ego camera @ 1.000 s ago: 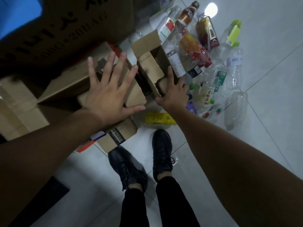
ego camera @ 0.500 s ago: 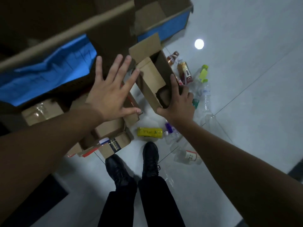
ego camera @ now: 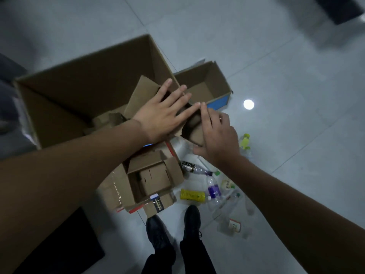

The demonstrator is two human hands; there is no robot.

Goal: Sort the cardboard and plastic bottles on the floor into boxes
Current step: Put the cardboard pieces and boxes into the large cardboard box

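Note:
A small brown cardboard carton [ego camera: 196, 133] with open flaps hangs over the near right corner of a large open cardboard box [ego camera: 85, 86]. My left hand [ego camera: 164, 113] lies flat on the carton's top with straight, spread fingers. My right hand [ego camera: 217, 135] holds the carton's right side, fingers over its edge and thumb beneath. More cardboard pieces lie inside the large box. A smaller open box with a blue side [ego camera: 205, 86] stands behind it. Plastic bottles lie on the floor, among them a yellow one [ego camera: 192, 194] and a purple-labelled one [ego camera: 213, 188].
A pile of opened small cardboard boxes [ego camera: 152, 180] lies on the white tiled floor beside my black shoes [ego camera: 158, 234]. A green-capped bottle [ego camera: 245, 141] sits right of my right hand. A dark mat [ego camera: 65, 246] lies at the lower left. A dark object [ego camera: 335, 8] stands at the top right.
Both hands have carried the small carton up and leftward, from over the floor pile to over the large box. The view has tilted so that both open boxes now show from above.

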